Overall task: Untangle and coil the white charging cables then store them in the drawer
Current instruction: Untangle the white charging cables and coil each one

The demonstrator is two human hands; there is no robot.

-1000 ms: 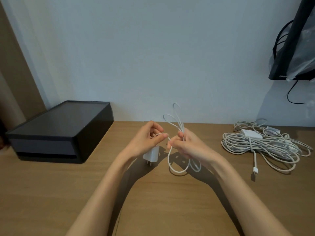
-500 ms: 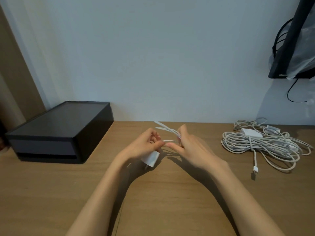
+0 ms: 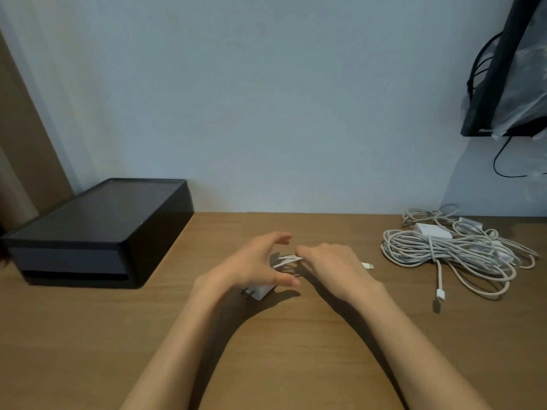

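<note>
A: At the centre of the frame, low over the brown wooden desk (image 3: 296, 365), which way does the thin white charging cable (image 3: 288, 259) run?

B: Its gathered strands lie nearly level, long axis left to right, between the two hands. Its small connector tip (image 3: 368, 265) pokes out to the right of the right hand (image 3: 334, 269); the white plug adapter (image 3: 260, 291) sits at the left end, under the left hand (image 3: 257, 266), prongs pointing lower left.

A: And the grip?

B: The right hand is closed around the bundled strands, knuckles up. The left hand is spread wide, thumb and fingers apart over the adapter; whether it touches the adapter cannot be told.

A: What room is there at the edges?

B: The matte black rectangular drawer box (image 3: 97, 229) stands at middle left against the pale wall, well apart from the hands, with bare desk between. At middle right lies the pile of loosely coiled off-white cables (image 3: 450, 255), one flat plug (image 3: 440, 295) trailing toward the lower right; a clear strip of desk separates it from the right hand.

A: What is hidden or cut off?

B: The right palm covers most of the coil, so its turns cannot be counted. A dark panel wrapped in clear plastic (image 3: 512, 72) is cropped by the upper right corner. The drawer front is in shadow, with no handle discernible.
</note>
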